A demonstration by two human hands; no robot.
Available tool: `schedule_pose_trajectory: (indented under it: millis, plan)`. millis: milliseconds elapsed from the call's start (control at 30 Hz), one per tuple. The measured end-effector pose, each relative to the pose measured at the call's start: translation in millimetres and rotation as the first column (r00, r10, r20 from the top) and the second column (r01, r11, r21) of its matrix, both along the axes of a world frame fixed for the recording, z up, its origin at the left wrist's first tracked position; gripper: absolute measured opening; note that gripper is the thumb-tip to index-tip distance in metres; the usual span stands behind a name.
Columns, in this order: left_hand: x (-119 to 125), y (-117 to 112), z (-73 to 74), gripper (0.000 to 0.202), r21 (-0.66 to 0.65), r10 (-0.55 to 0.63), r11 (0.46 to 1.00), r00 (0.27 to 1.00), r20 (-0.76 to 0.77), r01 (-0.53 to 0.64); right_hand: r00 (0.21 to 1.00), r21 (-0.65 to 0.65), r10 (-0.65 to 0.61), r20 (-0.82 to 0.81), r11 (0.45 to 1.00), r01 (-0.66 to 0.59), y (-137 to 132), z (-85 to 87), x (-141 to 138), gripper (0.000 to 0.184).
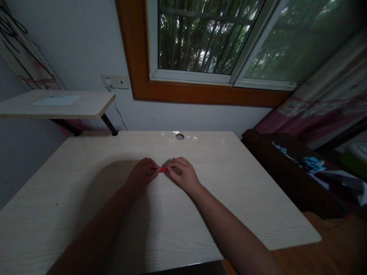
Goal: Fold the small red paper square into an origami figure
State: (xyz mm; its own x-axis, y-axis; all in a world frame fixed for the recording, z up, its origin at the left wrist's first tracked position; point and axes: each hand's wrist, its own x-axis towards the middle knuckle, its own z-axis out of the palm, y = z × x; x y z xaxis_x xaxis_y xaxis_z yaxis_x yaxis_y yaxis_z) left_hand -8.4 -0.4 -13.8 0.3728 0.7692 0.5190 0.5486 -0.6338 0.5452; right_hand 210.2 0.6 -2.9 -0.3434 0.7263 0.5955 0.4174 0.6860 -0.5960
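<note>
A small flat red piece (163, 169), like a short strip, spans the gap between my two hands over the middle of the desk (246, 191). My left hand (143, 170) pinches its left end between thumb and fingers. At the right end, the thumb and fingers of my right hand (183, 172) are closed on it too. Only the strip's middle shows; both ends are hidden by fingertips. What exactly it is, I cannot make out. Both hands are low over the desktop, and a broad shadow falls around the left one.
A raised shelf (94, 110) on black posts stands at the back left, with a white sheet (57, 100) on it. The desk has a round cable hole (180, 136) near its back edge. A dark object (189, 269) lies at the front edge. Beyond the right edge is dark furniture (275, 164).
</note>
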Motion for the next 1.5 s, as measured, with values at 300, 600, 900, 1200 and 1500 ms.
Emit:
schedule_pose_trajectory:
  millis: [300,600,900,1200,1500]
  plan:
    - [-5,0,4.9,0.010,-0.049,0.066,0.997,0.997,0.034,-0.064,0.968,-0.105,-0.210,-0.135,0.975,0.197,9,-7.0,15,0.008]
    - [0,0,3.1,0.009,-0.025,0.028,0.999,0.999,0.016,-0.027,0.997,-0.069,0.033,-0.069,0.997,-0.038,0,-3.6,-1,0.009]
    - [2,0,-1.1,0.008,-0.001,-0.049,0.999,0.999,0.011,0.049,0.997,-0.009,0.075,0.019,0.997,-0.075,0,-5.9,-3,0.011]
    - [3,0,-0.7,0.006,0.013,-0.036,0.999,0.999,-0.004,0.036,0.995,0.006,0.091,0.025,0.996,-0.092,-1,-6.9,-6,0.009]
    - [1,-1,5.3,0.007,0.010,0.005,1.000,0.999,0.038,-0.005,0.998,-0.026,0.023,-0.060,0.999,-0.025,0,-3.8,1,0.009]
